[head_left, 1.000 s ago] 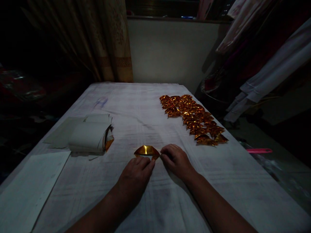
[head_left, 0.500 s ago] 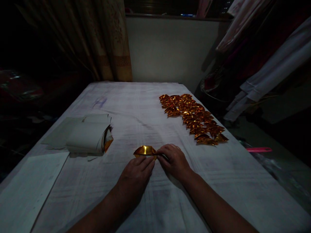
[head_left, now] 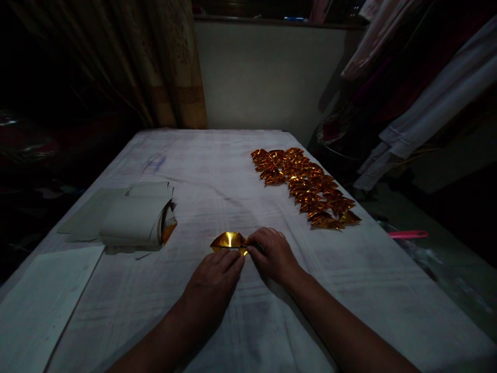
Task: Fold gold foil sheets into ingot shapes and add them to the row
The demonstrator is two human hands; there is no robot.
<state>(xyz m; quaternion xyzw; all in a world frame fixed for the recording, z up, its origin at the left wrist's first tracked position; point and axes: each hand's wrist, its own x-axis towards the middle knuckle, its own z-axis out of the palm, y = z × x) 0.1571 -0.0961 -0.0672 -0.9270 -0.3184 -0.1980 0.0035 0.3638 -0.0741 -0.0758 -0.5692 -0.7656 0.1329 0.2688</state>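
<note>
A small folded piece of gold foil paper (head_left: 228,241) lies on the white cloth-covered table (head_left: 240,321) just ahead of me. My left hand (head_left: 213,280) rests flat on the cloth, its fingertips pressing the foil's near edge. My right hand (head_left: 272,254) has its fingers curled and pinches the foil's right end. A long cluster of several finished gold folded pieces (head_left: 306,186) lies in rows at the right of the table.
A stack of white-backed sheets with gold showing underneath (head_left: 135,220) sits at the left, and a plain white sheet (head_left: 42,305) lies nearer me. Curtains hang behind the table. Clothes hang at the right, above a pink object (head_left: 407,234) beside the table.
My right hand has slid left along the foil piece, covering its right tip and making the visible part shorter. The left hand has stayed pressed on it.
</note>
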